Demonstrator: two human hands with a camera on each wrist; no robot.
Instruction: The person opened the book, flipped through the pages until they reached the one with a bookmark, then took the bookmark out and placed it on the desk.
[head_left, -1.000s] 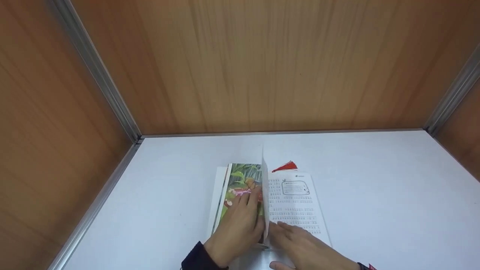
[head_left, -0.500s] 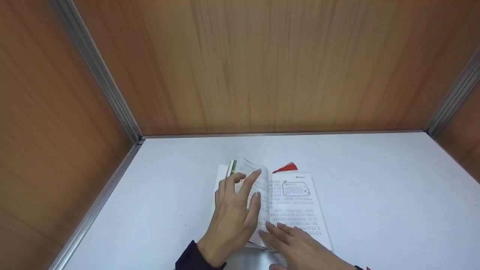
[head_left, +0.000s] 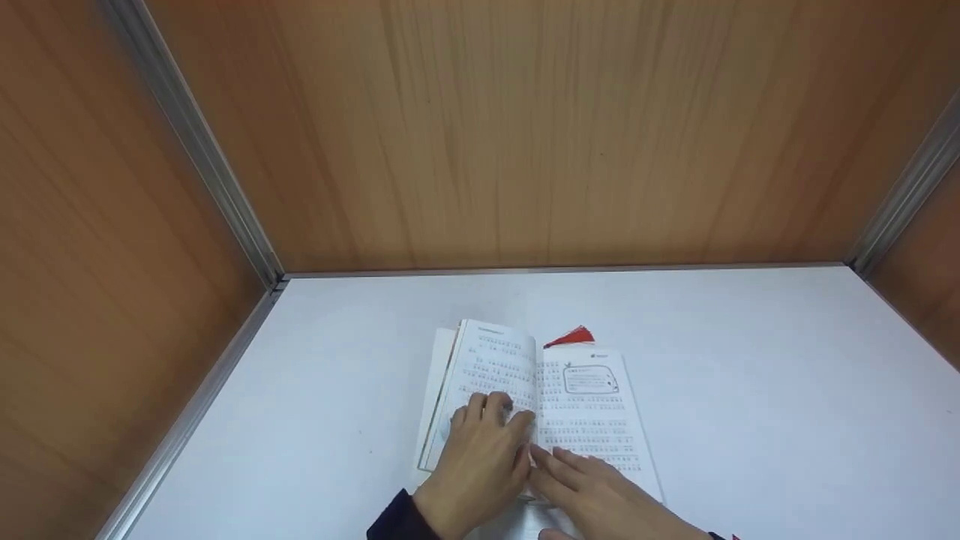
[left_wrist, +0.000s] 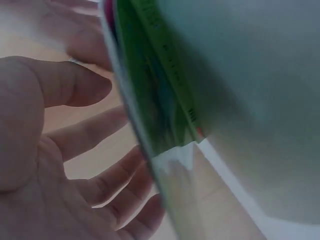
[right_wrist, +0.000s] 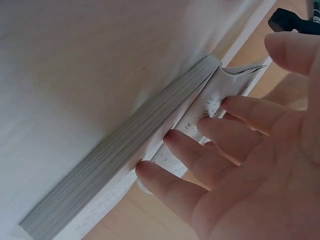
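Hands occupy the near edge of the head view, both resting on an open book (head_left: 532, 405) that lies flat on the white counter (head_left: 750, 420).

Right hand (head_left: 607, 499): fingers straight and released, spread on the lower part of the right-hand text page. The right wrist view shows the fingertips (right_wrist: 172, 137) touching the printed page just beside the stacked page edges (right_wrist: 125, 160); nothing is gripped.

Left hand (head_left: 484, 465): fingers loosely bent, laid on the lower part of the left-hand page and pressing it down; they hold nothing. The left wrist view shows the palm open, with a green illustrated leaf edge (left_wrist: 155, 105) just beside it; the contact itself is too blurred to read there.

Change: one second ago a single leaf stood upright at the spine, with a coloured illustration exposed on the left. Half a second ago the leaf was tipping leftward under the left hand. It now lies flat, the illustration is covered, and both visible pages carry text. By judgement, one page turn is complete and the left hand is flattening the turned leaf.

Beyond the hands, a framed text box (head_left: 591, 379) is printed near the top of the right page. A red tassel (head_left: 571, 336) projects past the book's far edge. Wood-grain walls (head_left: 525, 135) with metal corner strips (head_left: 202, 150) close off the counter behind.
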